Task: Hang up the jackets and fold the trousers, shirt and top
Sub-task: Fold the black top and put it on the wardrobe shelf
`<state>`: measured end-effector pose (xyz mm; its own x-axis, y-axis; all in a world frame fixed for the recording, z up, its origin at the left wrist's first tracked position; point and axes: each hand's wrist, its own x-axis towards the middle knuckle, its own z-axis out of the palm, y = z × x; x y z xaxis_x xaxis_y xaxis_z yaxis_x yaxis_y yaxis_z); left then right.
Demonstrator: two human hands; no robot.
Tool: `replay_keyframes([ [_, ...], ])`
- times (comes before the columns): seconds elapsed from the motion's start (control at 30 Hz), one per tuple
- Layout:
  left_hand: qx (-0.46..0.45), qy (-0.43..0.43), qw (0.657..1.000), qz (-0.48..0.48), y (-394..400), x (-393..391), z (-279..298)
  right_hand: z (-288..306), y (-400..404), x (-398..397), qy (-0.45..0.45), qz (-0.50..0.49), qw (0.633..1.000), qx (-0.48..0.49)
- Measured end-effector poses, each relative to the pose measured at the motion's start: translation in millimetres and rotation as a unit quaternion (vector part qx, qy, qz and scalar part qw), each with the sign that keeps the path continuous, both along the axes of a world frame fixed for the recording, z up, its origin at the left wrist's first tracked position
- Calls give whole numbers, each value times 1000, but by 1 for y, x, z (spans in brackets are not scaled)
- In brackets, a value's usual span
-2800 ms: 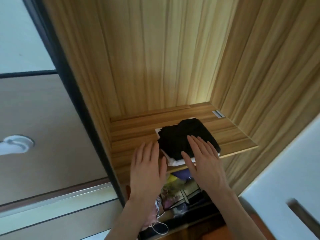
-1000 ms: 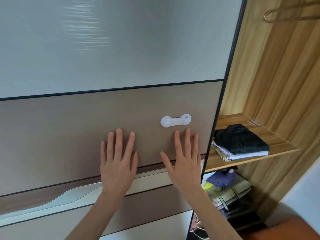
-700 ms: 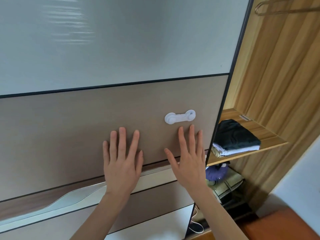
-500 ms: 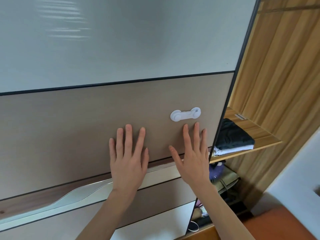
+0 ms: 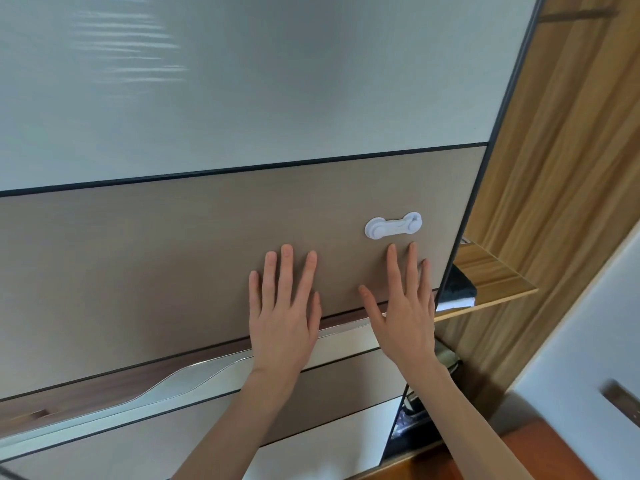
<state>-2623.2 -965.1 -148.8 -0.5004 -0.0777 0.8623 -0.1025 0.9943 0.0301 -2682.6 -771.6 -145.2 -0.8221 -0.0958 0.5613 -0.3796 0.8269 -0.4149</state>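
Note:
Both my hands lie flat on the brown panel of a sliding wardrobe door [image 5: 173,265]. My left hand [image 5: 282,317] has its fingers straight and spread. My right hand [image 5: 403,313] presses beside it, near the door's dark right edge. A white plastic child-lock latch [image 5: 393,225] sits on the door just above my right fingertips. Past the door's edge, a narrow slice of the folded black and white clothes [image 5: 457,289] shows on a wooden shelf [image 5: 491,278]; the door hides most of that pile.
The wardrobe's wood-grain inner wall [image 5: 554,168] fills the right side. A pale wall or panel [image 5: 588,341] stands at the far right, above an orange-brown floor [image 5: 540,455]. Dark items [image 5: 415,414] lie below the shelf. A long silver handle strip [image 5: 173,379] crosses the door lower down.
My hands left the folded pile on the shelf and now press on the door. The door has slid right and covers most of the shelf and clothes.

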Motion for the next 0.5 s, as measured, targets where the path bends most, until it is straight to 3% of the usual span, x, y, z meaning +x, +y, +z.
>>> replay_keyframes([
  [0.5, 6, -29, 998, -48, 130, -61, 17, 26, 113, -54, 51, 23, 996, 71],
])
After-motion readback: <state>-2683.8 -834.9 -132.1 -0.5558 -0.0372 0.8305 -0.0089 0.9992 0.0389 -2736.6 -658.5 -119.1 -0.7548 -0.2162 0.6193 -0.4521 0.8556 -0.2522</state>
